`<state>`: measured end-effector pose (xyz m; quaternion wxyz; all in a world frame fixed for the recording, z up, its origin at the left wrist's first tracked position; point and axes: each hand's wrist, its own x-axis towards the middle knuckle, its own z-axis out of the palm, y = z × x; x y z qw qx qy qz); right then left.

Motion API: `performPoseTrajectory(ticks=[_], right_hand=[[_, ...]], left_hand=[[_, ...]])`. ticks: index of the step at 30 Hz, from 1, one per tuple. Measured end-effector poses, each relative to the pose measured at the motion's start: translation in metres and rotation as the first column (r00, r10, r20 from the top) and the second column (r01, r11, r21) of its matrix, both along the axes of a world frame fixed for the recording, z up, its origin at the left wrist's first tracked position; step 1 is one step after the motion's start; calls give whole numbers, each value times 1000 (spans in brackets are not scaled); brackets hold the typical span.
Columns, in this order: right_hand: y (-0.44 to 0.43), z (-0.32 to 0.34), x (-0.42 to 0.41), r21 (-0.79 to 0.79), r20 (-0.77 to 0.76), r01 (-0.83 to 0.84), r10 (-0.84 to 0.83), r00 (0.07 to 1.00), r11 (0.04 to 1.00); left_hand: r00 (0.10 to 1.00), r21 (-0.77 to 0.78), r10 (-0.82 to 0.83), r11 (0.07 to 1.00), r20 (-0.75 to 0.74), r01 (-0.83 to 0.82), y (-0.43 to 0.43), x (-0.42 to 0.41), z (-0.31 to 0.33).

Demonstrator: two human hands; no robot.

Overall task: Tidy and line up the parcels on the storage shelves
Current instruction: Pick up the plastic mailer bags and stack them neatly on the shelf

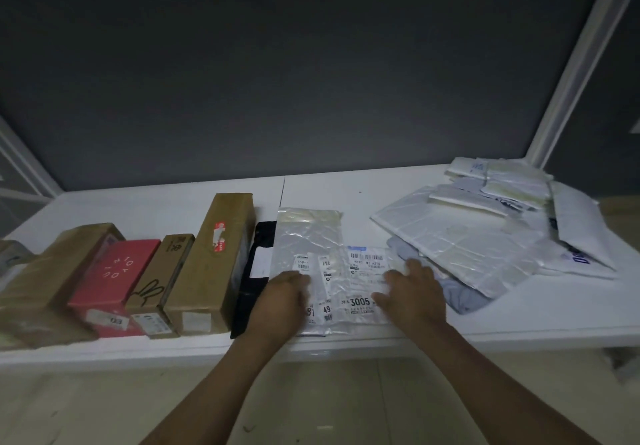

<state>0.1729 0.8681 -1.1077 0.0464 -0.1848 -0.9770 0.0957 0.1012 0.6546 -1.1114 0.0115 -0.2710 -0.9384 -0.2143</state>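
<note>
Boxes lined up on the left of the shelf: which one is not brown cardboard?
The red box with white lettering on top, between the wide brown carton and the narrow brown box.

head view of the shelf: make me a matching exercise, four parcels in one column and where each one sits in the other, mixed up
1 red box
2 black bag
3 labelled clear bags
4 white mailer heap

a far right of the shelf
b under the left hand and right hand
c between the big brown box and the small brown box
d right beside the tall brown box

Pairs: 1-c, 2-d, 3-b, 4-a
</note>
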Motion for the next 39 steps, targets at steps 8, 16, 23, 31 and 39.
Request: performPoseTrajectory(ticks=[8, 16, 23, 31, 39], right_hand=[[19, -10, -2, -83, -69, -184, 178, 982, 979], [100, -2, 14, 178, -256, 89, -41, 966, 980], [132, 1, 33, 215, -410, 9, 82, 908, 976], [128, -1, 41, 319, -693, -280, 424, 583, 905], [131, 32, 40, 13, -795, -125, 86, 601, 992]], left_hand=[[990, -257, 14, 966, 140, 23, 28, 3, -6], [997, -30, -73, 997, 7, 73, 112, 2, 23], [978, 5, -199, 980, 65, 199, 171, -4, 14], [821, 675, -108, 635, 560, -377, 206, 5, 36], [943, 471, -27, 871, 333, -142, 164, 13, 69]])
